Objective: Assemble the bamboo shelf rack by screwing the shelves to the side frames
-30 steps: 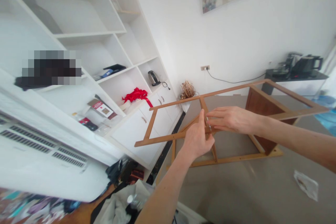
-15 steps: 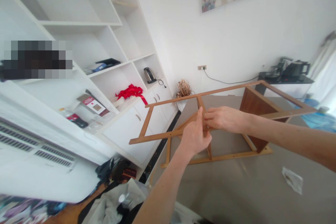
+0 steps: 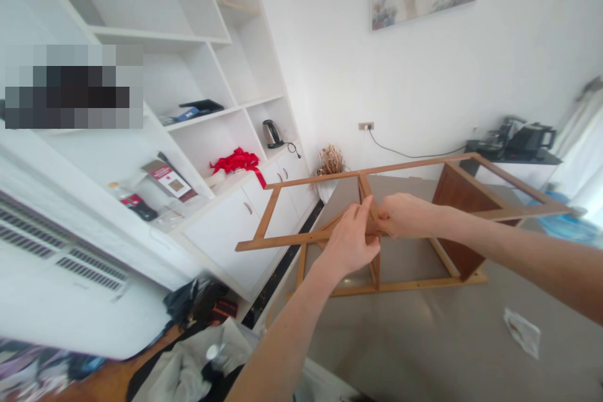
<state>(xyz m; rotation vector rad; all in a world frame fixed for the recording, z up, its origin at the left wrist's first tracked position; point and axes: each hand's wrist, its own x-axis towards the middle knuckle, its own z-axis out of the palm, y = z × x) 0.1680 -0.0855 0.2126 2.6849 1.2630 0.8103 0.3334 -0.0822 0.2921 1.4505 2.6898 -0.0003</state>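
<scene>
A wooden frame (image 3: 292, 240), made of thin slats with brown panels at its right end, lies on its side on a grey tabletop (image 3: 447, 339). My left hand (image 3: 351, 235) grips the middle crossbar of the frame, its fingers over the bar and its thumb beneath. Close against the same crossbar is my right hand (image 3: 407, 213), curled with its fingertips pinched together. Whatever those fingertips hold, if anything, is hidden. A small clear plastic bag (image 3: 522, 331) lies on the tabletop at the right.
White shelving (image 3: 202, 122) along the left holds a kettle (image 3: 272, 134), red ribbon (image 3: 238, 160) and a cola bottle (image 3: 136, 202). Dried flowers (image 3: 331, 160) stand beyond the frame. A dark side table (image 3: 522, 154) with another kettle is at the back right, near water jugs (image 3: 568, 223).
My left index finger, raised before, has bent down onto the crossbar. My right hand has curled tighter and turned downward at the bar. The view has shifted slightly; the frame stays in place.
</scene>
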